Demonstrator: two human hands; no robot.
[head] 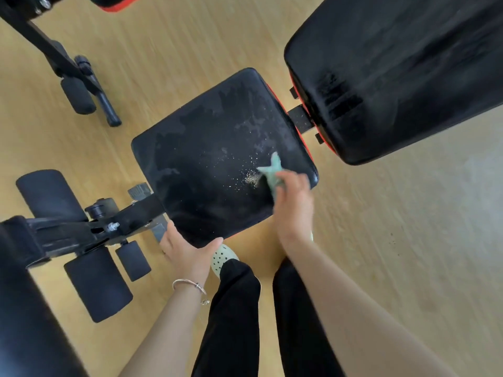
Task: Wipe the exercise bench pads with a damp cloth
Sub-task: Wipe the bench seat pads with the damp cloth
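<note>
**Crumbs on the seat pad, cloth at work**

At the near right corner of the seat pad [217, 159], the right hand [294, 205] is closed around a bunched pale green cloth [272, 172], with a loose point of it sticking up past the fingers. The cloth meets the black pad just beside a small heap of light crumbs [251, 180], and finer specks trail away from that heap toward the middle of the pad. The left hand [187, 254] is open, fingers spread, cupped against the near edge of the pad with the thumb lying along the rim; it holds nothing and looks set either to steady the bench or to catch what comes off.

Dull grey patches cover the far half of the seat pad, while the near half looks darker and cleaner, so the wipe of this pad seems to be partly done. The back pad [394, 77], well up to the right, shows a hazy film with a few dark streaks near its lower end; most of it appears not yet wiped. The foam rollers [98, 284] at the left also wait.

The step in hand appears to be gathering the grit. The next move probably calls for a firm, flat sweep of the cloth that pushes the heap toward one edge without scattering it, then overlapping passes over the grey patches at the far side. The picture is a little blurred around the right hand, so the grip of the fingers cannot be read finely.
</note>
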